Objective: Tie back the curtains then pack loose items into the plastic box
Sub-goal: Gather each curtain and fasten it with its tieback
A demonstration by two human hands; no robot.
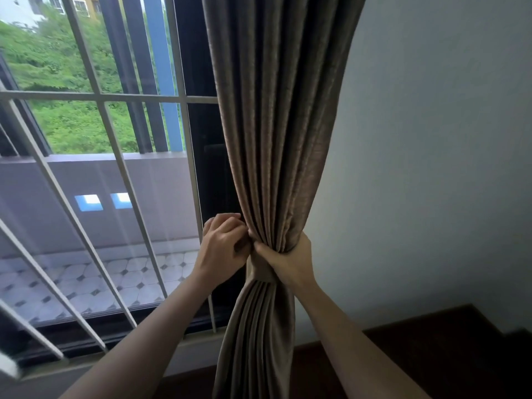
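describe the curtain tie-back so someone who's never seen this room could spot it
Start at the barred window; at its right edge hangs a brown pleated curtain. Follow it down to its narrowest point, where the left hand and right hand meet. The tie-back is the smooth band of the same brown running crosswise there, unlike the vertical pleats above and below.

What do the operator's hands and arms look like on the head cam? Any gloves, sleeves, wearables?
Both are bare. The left hand and right hand wear no gloves, and no rings show on the fingers that are visible. The left forearm and right forearm are uncovered down to the bottom edge of the picture: no sleeve, watch, wristband or marker in view.
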